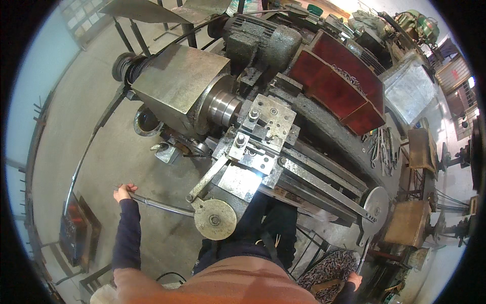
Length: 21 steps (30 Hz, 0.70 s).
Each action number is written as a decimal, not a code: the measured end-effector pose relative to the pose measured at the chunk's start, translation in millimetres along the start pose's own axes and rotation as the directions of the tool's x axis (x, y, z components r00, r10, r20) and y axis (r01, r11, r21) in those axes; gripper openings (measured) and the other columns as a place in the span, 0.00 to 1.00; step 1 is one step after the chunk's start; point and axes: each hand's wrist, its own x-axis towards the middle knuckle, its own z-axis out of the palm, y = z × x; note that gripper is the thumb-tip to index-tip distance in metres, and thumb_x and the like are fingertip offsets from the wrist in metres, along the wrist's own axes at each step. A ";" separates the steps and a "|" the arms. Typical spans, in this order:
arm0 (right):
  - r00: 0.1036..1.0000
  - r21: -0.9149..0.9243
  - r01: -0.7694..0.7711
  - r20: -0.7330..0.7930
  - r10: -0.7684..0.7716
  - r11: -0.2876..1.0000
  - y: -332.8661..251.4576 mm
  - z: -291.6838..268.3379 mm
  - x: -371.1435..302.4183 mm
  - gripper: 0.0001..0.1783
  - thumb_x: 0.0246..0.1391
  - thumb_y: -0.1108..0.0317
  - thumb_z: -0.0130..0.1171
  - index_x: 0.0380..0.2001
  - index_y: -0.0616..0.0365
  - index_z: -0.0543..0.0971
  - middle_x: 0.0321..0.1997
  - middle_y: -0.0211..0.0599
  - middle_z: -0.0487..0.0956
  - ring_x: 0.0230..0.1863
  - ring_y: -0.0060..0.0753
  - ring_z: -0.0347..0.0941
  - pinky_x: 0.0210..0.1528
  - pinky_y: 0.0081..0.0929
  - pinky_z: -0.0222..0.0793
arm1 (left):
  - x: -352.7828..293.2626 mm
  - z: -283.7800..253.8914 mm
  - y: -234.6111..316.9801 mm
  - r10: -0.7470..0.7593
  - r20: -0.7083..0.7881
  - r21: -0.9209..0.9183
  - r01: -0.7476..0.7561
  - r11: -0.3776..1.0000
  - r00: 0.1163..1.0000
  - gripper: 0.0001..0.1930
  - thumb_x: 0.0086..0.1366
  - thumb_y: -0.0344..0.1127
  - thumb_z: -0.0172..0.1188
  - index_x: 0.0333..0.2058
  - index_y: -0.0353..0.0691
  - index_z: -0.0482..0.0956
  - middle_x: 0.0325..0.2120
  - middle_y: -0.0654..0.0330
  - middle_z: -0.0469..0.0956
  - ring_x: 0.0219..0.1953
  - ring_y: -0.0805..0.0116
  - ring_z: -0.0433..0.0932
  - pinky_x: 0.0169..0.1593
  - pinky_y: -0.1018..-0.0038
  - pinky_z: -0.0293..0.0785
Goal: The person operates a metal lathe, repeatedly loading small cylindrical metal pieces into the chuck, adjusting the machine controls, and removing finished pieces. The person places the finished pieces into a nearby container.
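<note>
My left hand (124, 192) is closed around the outer end of a long metal lever (162, 204), which runs to a round disc (215, 219) at the front of a small lathe. Low on the right, my right hand (354, 280) grips the lower end of another lever (363, 256), hanging from a larger disc (375, 209). Between my hands lies the lathe's carriage with a bolted tool block (258, 129). Its tools point toward a shiny round chuck (224, 108) on the boxy headstock (177, 81). Whether a workpiece sits in the chuck is too small to tell.
Behind the carriage, a red divided tray (336, 83) holds small metal parts. Wrenches (383, 149) lie to its right. An oily motor (263, 43) stands behind the headstock. Beside my right hand is a container heaped with small metal pieces (326, 268). A long rod (86, 149) stands at left.
</note>
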 end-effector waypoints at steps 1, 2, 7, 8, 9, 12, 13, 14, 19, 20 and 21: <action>1.000 0.014 0.012 0.004 -0.012 1.000 -0.4 -2.3 -1.1 0.25 0.38 0.55 0.52 0.39 0.61 0.74 0.45 0.53 0.74 0.49 0.50 0.70 0.49 0.39 0.64 | 1.1 -0.9 -1.1 -0.018 0.013 -0.019 0.018 1.000 1.000 0.14 0.49 0.23 0.45 0.37 0.26 0.63 0.19 0.48 0.73 0.14 0.60 0.73 0.21 0.67 0.72; 1.000 0.029 0.024 0.008 -0.025 0.999 -0.4 -5.2 -3.5 0.25 0.38 0.55 0.52 0.38 0.61 0.74 0.45 0.53 0.75 0.49 0.50 0.70 0.49 0.39 0.64 | 5.1 -2.5 -4.3 -0.035 0.025 -0.039 0.036 0.999 0.999 0.14 0.49 0.24 0.45 0.37 0.26 0.63 0.20 0.47 0.73 0.15 0.60 0.74 0.21 0.67 0.72; 0.997 -0.005 0.063 -0.041 -0.063 0.998 1.1 -3.0 0.1 0.25 0.37 0.55 0.53 0.36 0.62 0.75 0.42 0.52 0.76 0.47 0.53 0.71 0.48 0.40 0.65 | 4.9 -14.3 -3.6 -0.030 0.096 0.006 0.030 1.000 0.995 0.11 0.49 0.26 0.47 0.32 0.26 0.65 0.18 0.48 0.73 0.15 0.58 0.74 0.20 0.66 0.72; 0.995 -0.009 0.079 -0.058 -0.079 0.997 2.6 -3.9 10.1 0.24 0.36 0.55 0.53 0.36 0.62 0.76 0.42 0.52 0.76 0.46 0.53 0.71 0.47 0.41 0.65 | -4.2 -16.8 0.6 -0.028 0.076 0.011 0.028 1.000 0.997 0.09 0.49 0.26 0.47 0.30 0.27 0.66 0.18 0.48 0.73 0.15 0.57 0.74 0.20 0.66 0.72; 0.992 -0.015 0.104 -0.071 -0.105 0.994 1.8 -4.3 25.0 0.24 0.36 0.55 0.53 0.36 0.61 0.76 0.41 0.51 0.77 0.45 0.54 0.71 0.47 0.41 0.66 | -14.1 -23.3 8.1 -0.023 0.047 0.015 0.022 1.000 0.999 0.08 0.49 0.27 0.48 0.28 0.27 0.66 0.17 0.48 0.72 0.15 0.57 0.74 0.20 0.66 0.71; 0.975 -0.098 0.178 -0.117 -0.189 0.979 -8.0 -11.5 82.7 0.21 0.38 0.56 0.53 0.34 0.59 0.76 0.39 0.49 0.77 0.44 0.53 0.72 0.45 0.43 0.67 | 1.3 -52.8 7.2 -0.058 0.164 0.050 0.050 0.998 0.985 0.08 0.47 0.25 0.49 0.25 0.24 0.64 0.17 0.45 0.69 0.14 0.53 0.72 0.22 0.58 0.75; 0.964 -0.123 0.207 -0.144 -0.224 0.971 -8.4 -9.3 105.5 0.20 0.40 0.55 0.53 0.34 0.58 0.77 0.38 0.48 0.78 0.43 0.51 0.73 0.44 0.43 0.68 | 2.4 -53.6 5.3 -0.070 0.146 0.043 0.064 0.997 0.987 0.10 0.48 0.28 0.51 0.27 0.25 0.65 0.19 0.46 0.71 0.16 0.53 0.74 0.21 0.61 0.73; 0.951 -0.159 0.233 -0.171 -0.259 0.959 -3.8 -8.0 129.5 0.20 0.41 0.54 0.53 0.33 0.57 0.77 0.38 0.46 0.78 0.42 0.49 0.74 0.44 0.42 0.68 | 1.0 -58.3 0.0 -0.091 0.126 0.045 0.086 0.995 0.988 0.12 0.49 0.30 0.52 0.28 0.26 0.65 0.20 0.46 0.72 0.17 0.53 0.75 0.20 0.63 0.72; 0.970 -0.240 0.158 -0.146 -0.196 0.958 -64.7 -50.9 175.0 0.19 0.43 0.54 0.56 0.38 0.49 0.74 0.45 0.36 0.76 0.49 0.38 0.71 0.50 0.43 0.62 | -3.1 -79.9 27.6 -0.335 0.139 0.487 0.231 0.843 0.932 0.19 0.49 0.39 0.61 0.27 0.25 0.68 0.26 0.46 0.75 0.20 0.54 0.76 0.20 0.63 0.72; 0.972 -0.386 0.118 -0.145 -0.187 0.915 -86.1 -70.1 137.9 0.18 0.47 0.52 0.52 0.41 0.47 0.72 0.46 0.32 0.75 0.51 0.36 0.69 0.50 0.42 0.62 | 13.7 -84.1 30.3 -0.350 0.198 0.581 0.178 0.794 0.916 0.23 0.49 0.39 0.62 0.34 0.22 0.69 0.27 0.44 0.75 0.19 0.54 0.75 0.23 0.62 0.73; 0.972 -0.390 0.117 -0.142 -0.186 0.913 -85.4 -70.4 142.6 0.18 0.49 0.52 0.49 0.41 0.46 0.71 0.47 0.30 0.75 0.52 0.36 0.68 0.51 0.43 0.62 | 51.9 -91.3 20.5 -0.105 0.319 0.528 -0.085 0.845 0.942 0.25 0.48 0.40 0.61 0.38 0.21 0.70 0.29 0.45 0.76 0.20 0.55 0.77 0.28 0.59 0.74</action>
